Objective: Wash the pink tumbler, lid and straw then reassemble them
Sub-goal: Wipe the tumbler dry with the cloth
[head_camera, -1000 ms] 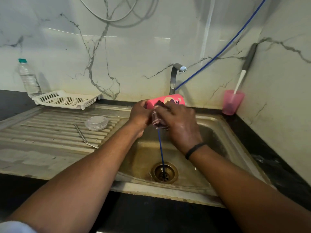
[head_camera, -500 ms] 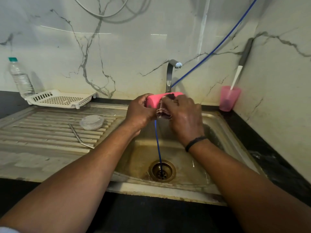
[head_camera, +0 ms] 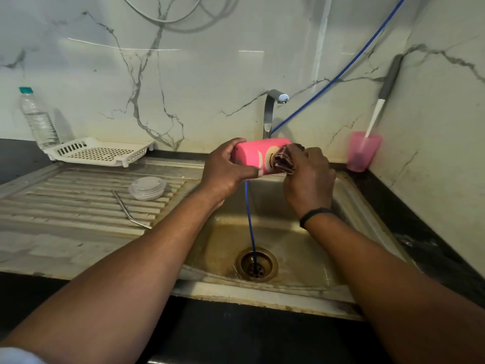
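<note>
I hold the tumbler [head_camera: 258, 157] on its side above the sink [head_camera: 349, 195], just in front of the tap [head_camera: 273, 111]. My left hand [head_camera: 225, 169] wraps its closed end, fingers curled over the top and thumb along the underside. My right hand [head_camera: 309, 174] bunches a dark striped cloth [head_camera: 284, 160] against the other end, fingers curled round it; whether the cloth goes into the mouth I cannot tell. No water shows at the tap. A blue hose [head_camera: 249, 219] hangs below the tumbler and runs down into the drain [head_camera: 256, 264]. Left of the sink, on the ribbed drainboard [head_camera: 65, 206], lie the clear lid [head_camera: 147, 188] and, just beside it, the metal straw [head_camera: 130, 210], both apart from the tumbler and, I judge, not yet washed. The risk I see is a slip: a wet, smooth wall held by one end could twist out as I scrub and drop into the sink, perhaps snagging the hose. Pushing too hard with the cloth would cause it.
</note>
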